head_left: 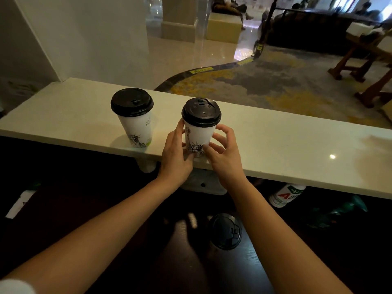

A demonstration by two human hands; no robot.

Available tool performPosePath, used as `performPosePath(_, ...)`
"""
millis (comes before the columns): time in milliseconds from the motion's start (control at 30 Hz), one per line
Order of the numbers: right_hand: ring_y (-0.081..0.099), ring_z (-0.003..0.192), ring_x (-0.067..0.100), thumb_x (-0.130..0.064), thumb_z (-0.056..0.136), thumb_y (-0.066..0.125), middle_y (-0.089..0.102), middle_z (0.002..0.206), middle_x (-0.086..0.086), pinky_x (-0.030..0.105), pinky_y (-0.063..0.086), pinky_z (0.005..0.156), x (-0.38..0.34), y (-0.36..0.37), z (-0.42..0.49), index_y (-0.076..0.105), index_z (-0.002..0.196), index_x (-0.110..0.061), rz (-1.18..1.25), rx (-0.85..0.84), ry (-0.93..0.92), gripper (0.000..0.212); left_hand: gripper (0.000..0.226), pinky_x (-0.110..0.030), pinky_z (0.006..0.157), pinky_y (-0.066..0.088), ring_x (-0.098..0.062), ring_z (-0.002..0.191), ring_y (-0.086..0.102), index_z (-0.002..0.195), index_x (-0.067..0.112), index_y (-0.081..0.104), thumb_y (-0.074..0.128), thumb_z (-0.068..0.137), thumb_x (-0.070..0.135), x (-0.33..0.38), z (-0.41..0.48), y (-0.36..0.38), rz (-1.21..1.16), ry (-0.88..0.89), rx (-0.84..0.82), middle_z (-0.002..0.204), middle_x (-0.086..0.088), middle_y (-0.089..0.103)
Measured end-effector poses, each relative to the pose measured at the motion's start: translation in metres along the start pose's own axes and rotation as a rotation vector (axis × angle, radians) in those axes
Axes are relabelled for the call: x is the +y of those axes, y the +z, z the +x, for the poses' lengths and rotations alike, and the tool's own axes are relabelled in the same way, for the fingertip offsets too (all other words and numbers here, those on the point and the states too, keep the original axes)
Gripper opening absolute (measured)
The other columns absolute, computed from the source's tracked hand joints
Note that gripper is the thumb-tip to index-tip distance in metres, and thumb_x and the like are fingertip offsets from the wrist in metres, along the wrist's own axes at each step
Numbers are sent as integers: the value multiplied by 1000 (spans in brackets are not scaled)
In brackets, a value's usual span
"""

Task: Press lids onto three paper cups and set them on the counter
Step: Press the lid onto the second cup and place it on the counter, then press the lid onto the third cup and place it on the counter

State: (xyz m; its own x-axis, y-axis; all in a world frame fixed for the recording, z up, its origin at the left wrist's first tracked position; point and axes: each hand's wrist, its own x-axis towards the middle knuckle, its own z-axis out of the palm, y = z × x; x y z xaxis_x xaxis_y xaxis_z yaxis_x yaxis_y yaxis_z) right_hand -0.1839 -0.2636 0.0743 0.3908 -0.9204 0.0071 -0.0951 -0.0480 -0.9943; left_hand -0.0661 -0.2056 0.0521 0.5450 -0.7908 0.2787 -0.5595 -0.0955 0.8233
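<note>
Head view: nearest, a loose lid (226, 231) lies on the dark lower surface. Beyond it, the left hand (177, 153) and right hand (222, 152) grasp a lidded cup (198, 136) from either side at the counter's (275, 145) near edge. A second cup (135, 126), lidded and upright, stands apart to its left, untouched

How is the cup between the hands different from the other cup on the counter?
The right cup is held by the left hand and right hand; the left cup stands untouched. The left cup shows green print; the right cup shows none. Both are white with black lids.
</note>
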Motion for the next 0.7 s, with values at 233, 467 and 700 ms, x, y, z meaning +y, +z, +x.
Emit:
performPosePath(233,62,122,22,-16,91,74,56,145,6,31,58,90,3,4,-4,44,135,-31,-12,19,33,55,100,-37,99,52,-24,122,54,154,27,12,73,80,0,3,-3,-7,28,-10,-31,142,-8,40)
performPosePath(467,60,123,22,-11,92,71,58,138,4,34,55,95,4,-11,-30,45,140,-24,-19,101,66,56,96,-35,97,51,-16,110,53,154,21,10,73,82,8,5,-27,-21,-47,-91,-74,144,-9,34)
performPosePath(700,67,107,13,-12,93,68,68,119,-3,34,58,91,-9,-27,-68,61,124,-20,-112,134,-80,33,60,-18,77,56,-12,103,59,134,19,42,70,83,9,30,-67,-16,-168,100,-115,126,-2,49)
